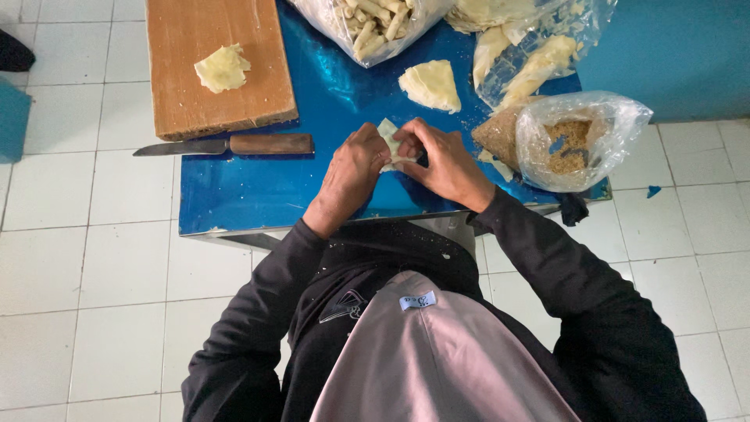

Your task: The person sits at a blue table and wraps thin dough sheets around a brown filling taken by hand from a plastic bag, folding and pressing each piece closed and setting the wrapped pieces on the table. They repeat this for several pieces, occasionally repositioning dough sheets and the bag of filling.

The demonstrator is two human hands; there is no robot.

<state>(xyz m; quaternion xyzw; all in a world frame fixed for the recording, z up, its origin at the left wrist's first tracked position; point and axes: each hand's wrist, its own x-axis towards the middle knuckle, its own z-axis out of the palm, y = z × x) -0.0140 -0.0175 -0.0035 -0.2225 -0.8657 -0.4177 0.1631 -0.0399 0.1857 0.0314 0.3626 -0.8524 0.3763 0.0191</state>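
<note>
— head view has both hands meeting near the front edge of the blue table (pixel 234 195), about the middle of it. what's she got?

— a pale thin wrapper (pixel 388 133), folded. the left hand (pixel 350 176) and the right hand (pixel 449 168) are both closed on it, fingertips pinching from either side, held just above the tabletop. whether filling is inside already i can't tell, the fingers cover it.

— so how would you do that fold well?

— i'd say keep the pinch light and even, thumbs pressing the edge flat so the sheet doesn't tear, and keep it close over the table so crumbs drop there. that's my guess from how the fingers sit.

— what's around?

— a bag of brownish crumbs (pixel 574 141) at the right front corner, open mouth toward her, just beside the right hand. a stack of wrappers (pixel 430 84) lies behind the hands, toward the far edge. at the far edge, a clear bag of finished pale rolls (pixel 371 23) and another plastic bag with pale pieces (pixel 531 55).

— and the left side?

— a wooden cutting board (pixel 211 66) hanging off the far left corner, a small pile of wrappers (pixel 223 68) on it. a knife (pixel 226 145) with a wooden handle lies in front of the board, blade poking out past the left edge.

— the room?

— white tiled floor (pixel 78 258), a blue wall (pixel 672 55) at the right.
</note>
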